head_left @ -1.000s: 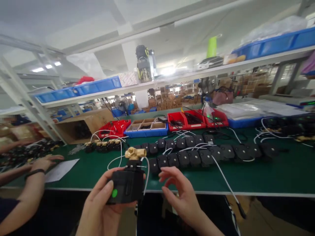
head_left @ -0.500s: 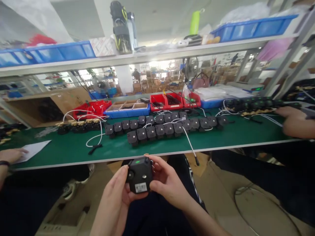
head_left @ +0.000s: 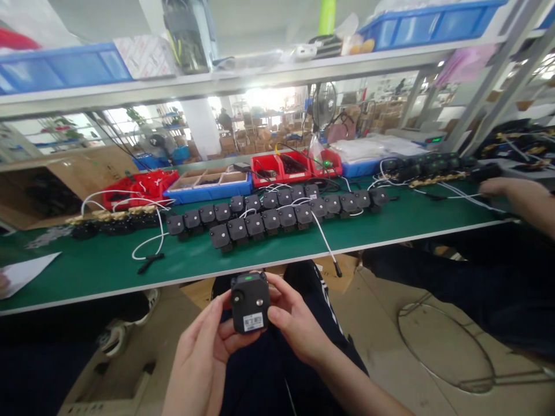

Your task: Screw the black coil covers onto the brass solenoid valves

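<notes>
A black box-shaped device (head_left: 250, 303) with a white printed label, a silver screw and a green spot on top is held over my lap, just in front of the table edge. My left hand (head_left: 207, 341) grips it from the left and below. Around its right side curl the fingers of my right hand (head_left: 299, 318), thumb against the front corner. On the green table (head_left: 191, 263) beyond, two rows of similar black devices (head_left: 269, 221) stand side by side. A white cable (head_left: 325, 240) with a black plug hangs from them over the edge.
Red bins (head_left: 288, 166) and a blue divided tray (head_left: 212, 188) line the table's back, below a shelf (head_left: 243, 78). A co-worker's hand (head_left: 511, 188) is at the right, near more black devices. White paper (head_left: 28, 273) lies at the left under another person's fingers.
My view has shifted, so the table appears higher and further left. The device is turned slightly, its labelled face more squarely toward me. The co-worker's hand at right now holds a black piece.
</notes>
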The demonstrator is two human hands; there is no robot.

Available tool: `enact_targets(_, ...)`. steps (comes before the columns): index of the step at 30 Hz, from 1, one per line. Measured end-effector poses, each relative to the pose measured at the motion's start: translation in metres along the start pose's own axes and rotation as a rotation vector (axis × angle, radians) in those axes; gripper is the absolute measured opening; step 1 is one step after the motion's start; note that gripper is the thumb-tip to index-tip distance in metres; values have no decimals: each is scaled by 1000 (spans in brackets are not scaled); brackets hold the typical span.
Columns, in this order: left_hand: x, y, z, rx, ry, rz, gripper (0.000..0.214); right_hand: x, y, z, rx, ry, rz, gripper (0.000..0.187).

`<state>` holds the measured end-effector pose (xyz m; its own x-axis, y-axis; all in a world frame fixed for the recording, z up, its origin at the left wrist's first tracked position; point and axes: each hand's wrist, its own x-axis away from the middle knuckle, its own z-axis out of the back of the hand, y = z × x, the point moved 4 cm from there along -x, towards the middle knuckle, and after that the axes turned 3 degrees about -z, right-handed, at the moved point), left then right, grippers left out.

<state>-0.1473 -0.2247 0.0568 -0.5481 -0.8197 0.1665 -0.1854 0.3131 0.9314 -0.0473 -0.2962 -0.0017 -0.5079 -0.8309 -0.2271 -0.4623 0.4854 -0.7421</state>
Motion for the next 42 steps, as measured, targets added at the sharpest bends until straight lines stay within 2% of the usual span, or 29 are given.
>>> enact_targets(5,-17,-14,7,-15,-32,91,50,-5,14,12,-49,61,-57,58)
enact_targets(8,-29,-24,10,-42,-11,143,58,-8,24,22,-71,114,-112,59)
enact_targets(12,-45,-35,13,-88,30,191,61,-12,35,37,-81,209,-200,65)
enact_targets(16,-60,-44,18,-188,15,239,72,-16,45,51,-63,303,-301,72)
enact_targets(21,-78,-54,26,-347,-93,170,62,-25,54,62,-47,328,-372,78)
enact_targets(24,-89,-52,32,-466,-112,56,51,-29,53,67,-23,321,-390,77)
enact_targets(26,-97,-48,34,-567,-184,-48,42,-31,48,71,28,290,-408,71)
enact_targets(29,-110,-44,36,-657,-429,-154,48,-34,40,73,107,197,-463,61)
enact_targets(32,-120,-47,36,-711,-632,-168,62,-39,32,76,184,124,-511,55)
enact_targets(34,-121,-51,31,-751,-707,-143,60,-43,28,78,262,121,-507,50)
enact_targets(36,-120,-53,22,-760,-665,-121,51,-46,24,81,341,161,-479,47)
enact_targets(40,-112,-53,1,-654,-349,-131,38,-45,15,85,478,295,-388,45)
enact_targets(42,-108,-54,-8,-611,-267,-142,39,-41,9,86,553,324,-302,47)
